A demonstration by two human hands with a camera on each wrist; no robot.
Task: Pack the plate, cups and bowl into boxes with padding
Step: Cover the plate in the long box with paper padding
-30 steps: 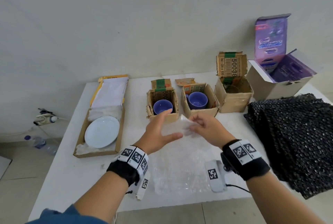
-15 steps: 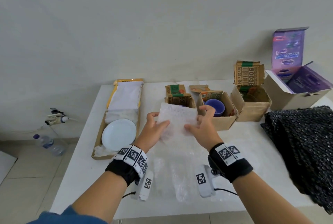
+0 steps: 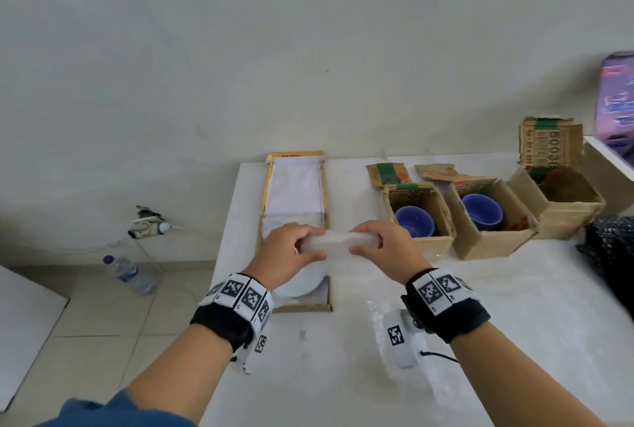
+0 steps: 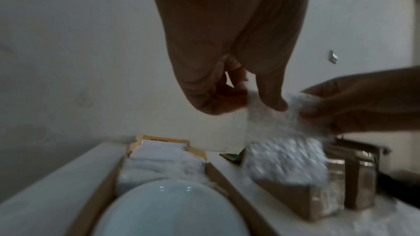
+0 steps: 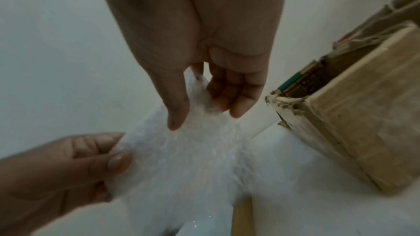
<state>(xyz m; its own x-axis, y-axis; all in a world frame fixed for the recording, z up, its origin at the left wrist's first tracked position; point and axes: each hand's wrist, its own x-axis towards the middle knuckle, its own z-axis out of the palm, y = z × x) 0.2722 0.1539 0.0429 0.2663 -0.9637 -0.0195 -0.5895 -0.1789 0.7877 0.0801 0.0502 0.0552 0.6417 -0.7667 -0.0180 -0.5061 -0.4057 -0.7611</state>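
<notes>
Both hands hold one sheet of bubble wrap point(image 3: 338, 243) up over the desk point(image 3: 514, 306), near the plate's box. Left hand point(image 3: 291, 253) pinches its left edge w/ thumb and fingers point(image 4: 270, 100); right hand point(image 3: 386, 248) pinches the right edge the same way.

Progress, judged: roughly mid-task. The plate point(image 3: 302, 284) lies in the flat box point(image 3: 327, 289) on white padding, nothing over it yet. Two blue cups point(image 3: 415, 220) point(image 3: 482, 212) each sit in a small carton, tops open. Third carton point(image 3: 566, 210) holds something dark, prob. the bowl, can't tell. Left to do: top padding and closing the flaps.

Head view gives the whole layout, all boxes plus black mesh point(image 3: 610, 255) at right. Left wrist view shows the wrap hanging down and the plate's glossy face right below, hidden by the hand from above. Right wrist view shows the pinch close up and the nearest carton's torn corner.
</notes>
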